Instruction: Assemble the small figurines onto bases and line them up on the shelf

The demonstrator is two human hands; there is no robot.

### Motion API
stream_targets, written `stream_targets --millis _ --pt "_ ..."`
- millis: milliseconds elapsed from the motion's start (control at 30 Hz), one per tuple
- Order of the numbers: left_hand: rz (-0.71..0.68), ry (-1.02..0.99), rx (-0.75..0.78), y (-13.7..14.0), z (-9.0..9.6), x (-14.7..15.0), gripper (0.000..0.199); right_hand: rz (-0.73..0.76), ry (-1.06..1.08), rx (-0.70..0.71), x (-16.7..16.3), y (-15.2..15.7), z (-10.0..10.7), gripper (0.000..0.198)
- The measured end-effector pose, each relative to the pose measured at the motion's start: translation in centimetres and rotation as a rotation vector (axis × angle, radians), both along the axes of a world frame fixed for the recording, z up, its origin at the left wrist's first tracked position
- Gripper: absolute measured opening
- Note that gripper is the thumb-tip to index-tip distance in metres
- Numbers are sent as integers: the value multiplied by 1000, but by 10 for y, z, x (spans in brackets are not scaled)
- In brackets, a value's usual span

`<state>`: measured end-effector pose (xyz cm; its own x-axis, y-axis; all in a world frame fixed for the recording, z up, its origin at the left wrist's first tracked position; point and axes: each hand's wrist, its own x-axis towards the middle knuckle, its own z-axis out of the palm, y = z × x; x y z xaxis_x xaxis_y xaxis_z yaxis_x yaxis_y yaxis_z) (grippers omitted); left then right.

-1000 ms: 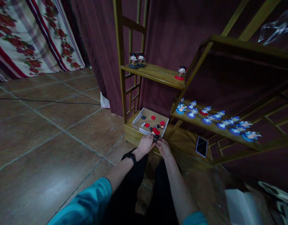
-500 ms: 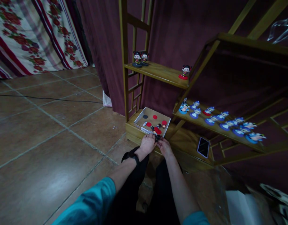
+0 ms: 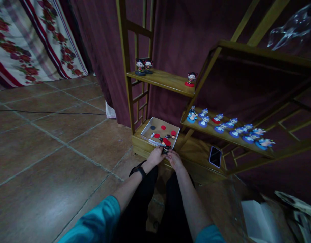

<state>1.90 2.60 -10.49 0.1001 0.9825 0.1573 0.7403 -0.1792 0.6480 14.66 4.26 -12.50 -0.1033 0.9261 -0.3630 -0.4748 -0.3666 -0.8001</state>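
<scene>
Small dark figurine between two hands at the near edge of an open box

Just below the centre of the frame, you have the dark figurine between your fingers. Your left hand is closed in on its left side, fingers curled; your right hand meets it from the other side, fingertips drawn together on it. The gaps between your fingers are too small to make out, and you cannot tell whether the figurine touches the box. You wear a black band on your left wrist.

The shallow box sits just beyond your hands. In it lie a dark disc, several red discs and some small figure pieces, crowded toward its near and right sides. It rests on the bottom board of a wooden rack, where a phone lies right of centre.

On the shelf in the upper middle, two dark-based figurines stand close together at the left end, and a red-based figurine stands at the right. Right of centre, blue-and-white figurines line a lower shelf, one of them on a red base. A clear ornament shows at the upper right of the frame.
</scene>
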Motion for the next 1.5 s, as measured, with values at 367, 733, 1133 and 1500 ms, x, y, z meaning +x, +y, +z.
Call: stream_targets --millis 367,733,1133,1500 --pt "-40 -458 14 10 -12 -3 38 22 50 19 -1 1 7 21" --pt "-82 -589 -76 10 -3 -6 29 57 79 35 -1 1 6 25" --pt "-48 -808 -123 13 -7 -10 46 68 145 65 0 -4 16 29" --pt "-42 -825 -135 7 1 -16 37 121 177 98 -3 -7 21 35"
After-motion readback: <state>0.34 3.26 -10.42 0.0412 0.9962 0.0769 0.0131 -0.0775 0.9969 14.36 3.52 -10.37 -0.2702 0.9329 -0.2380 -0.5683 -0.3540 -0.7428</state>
